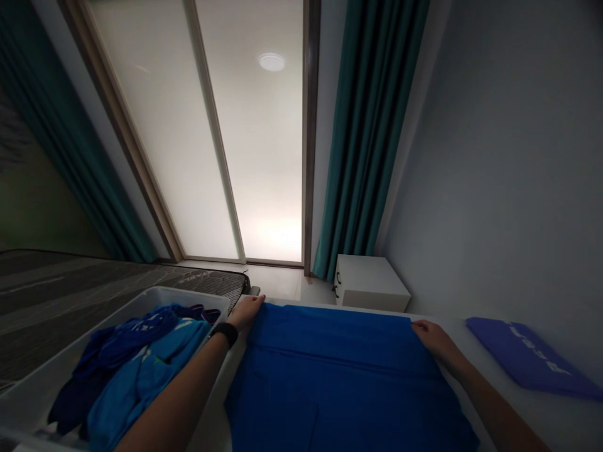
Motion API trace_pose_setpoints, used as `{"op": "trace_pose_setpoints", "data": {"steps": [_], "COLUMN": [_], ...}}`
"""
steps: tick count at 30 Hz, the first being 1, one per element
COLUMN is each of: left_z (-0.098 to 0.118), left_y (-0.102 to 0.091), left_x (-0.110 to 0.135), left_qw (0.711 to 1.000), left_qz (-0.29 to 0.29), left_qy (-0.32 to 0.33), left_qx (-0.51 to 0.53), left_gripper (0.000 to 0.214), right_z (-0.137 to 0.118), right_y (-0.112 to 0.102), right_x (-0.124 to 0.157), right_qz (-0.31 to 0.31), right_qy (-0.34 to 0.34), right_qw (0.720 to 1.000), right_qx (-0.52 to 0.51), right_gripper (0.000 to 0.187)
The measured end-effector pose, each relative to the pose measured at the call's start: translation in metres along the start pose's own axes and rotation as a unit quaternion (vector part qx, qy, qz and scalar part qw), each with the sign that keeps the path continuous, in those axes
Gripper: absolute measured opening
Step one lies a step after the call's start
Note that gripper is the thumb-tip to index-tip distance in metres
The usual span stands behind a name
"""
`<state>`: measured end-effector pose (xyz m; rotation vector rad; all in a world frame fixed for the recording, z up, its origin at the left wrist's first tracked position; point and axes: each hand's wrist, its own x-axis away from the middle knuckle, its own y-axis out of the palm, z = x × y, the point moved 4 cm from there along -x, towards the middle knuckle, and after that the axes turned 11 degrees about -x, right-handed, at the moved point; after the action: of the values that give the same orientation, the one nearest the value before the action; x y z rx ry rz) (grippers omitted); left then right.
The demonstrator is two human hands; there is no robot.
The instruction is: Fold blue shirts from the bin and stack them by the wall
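Two far corners of blue cloth (pixel 339 376) under left hand (pixel 247 312), right hand (pixel 431 337) — grip pinching or flat, cannot tell

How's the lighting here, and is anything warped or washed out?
Head view: dim overall; the frosted glass doors glow, washing out near the floor, with a lamp glare spot up top; the wide lens slants the curtain; the blue cloth looks sharp.
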<state>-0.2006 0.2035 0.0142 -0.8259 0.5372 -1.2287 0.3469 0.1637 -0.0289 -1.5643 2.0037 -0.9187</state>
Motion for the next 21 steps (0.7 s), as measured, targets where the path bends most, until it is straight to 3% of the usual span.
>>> {"op": "trace_pose_setpoints", "data": {"steps": [11,21], "left_z": [-0.003,-0.002], "left_y": [0.01,0.014], "left_x": [0.004,0.002], "left_qw": [0.998,0.997], "left_qz": [-0.04,0.074], "left_qy": [0.024,0.026], "left_qx": [0.044,-0.003], "left_gripper": [0.029,0.022], "right_z": [0.001,0.001], "right_y": [0.004,0.006], "right_x": [-0.017,-0.014], "right_qz": [0.036,0.072], "right_qy": [0.015,0.024], "right_qw": [0.999,0.992], "right_qx": [0.018,0.102], "right_gripper": [0.029,0.029]}}
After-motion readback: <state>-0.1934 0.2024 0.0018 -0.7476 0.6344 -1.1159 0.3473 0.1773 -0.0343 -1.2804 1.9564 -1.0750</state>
